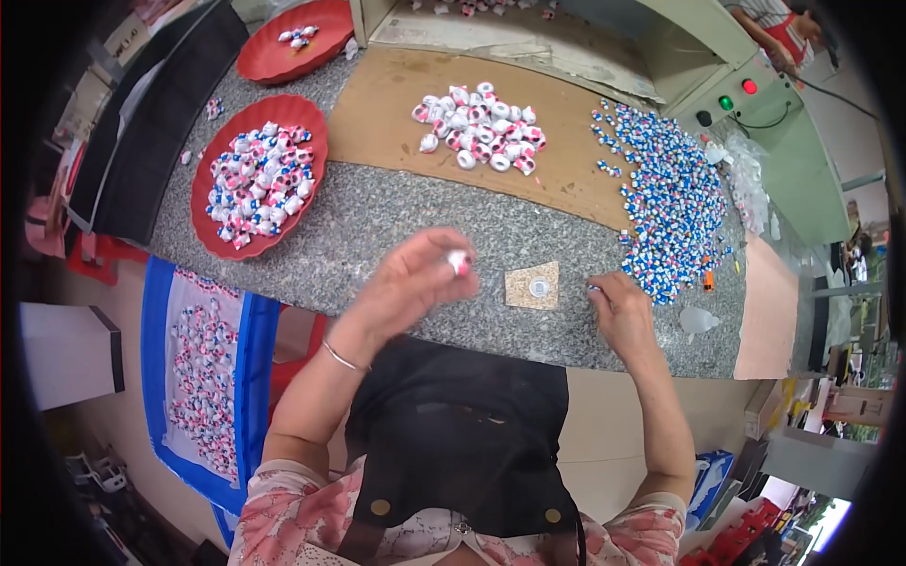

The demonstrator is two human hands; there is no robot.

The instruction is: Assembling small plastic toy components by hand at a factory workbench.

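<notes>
My left hand (415, 281) is raised over the grey speckled worktop, its thumb and fingers closed on a small white-and-pink figure piece (459, 262). To the right, my right hand (625, 313) rests low at the worktop by the edge of a heap of tiny blue-and-white pieces (670, 208). Its fingertips are pinched together around a tiny pale bit that I cannot make out. Between the hands lies a small tan pad (519, 288) with a round whitish disc (539, 287) on it. Farther off, a cluster of white-and-pink pieces (481, 127) sits on brown cardboard (373, 113).
A red scalloped bowl (201, 193) full of joined pieces stands at left, another red bowl (260, 61) behind it. Below the worktop's left edge is a blue crate (159, 377) of pieces. A pale green machine (797, 160) with buttons stands far right, near a small white bottle (698, 321).
</notes>
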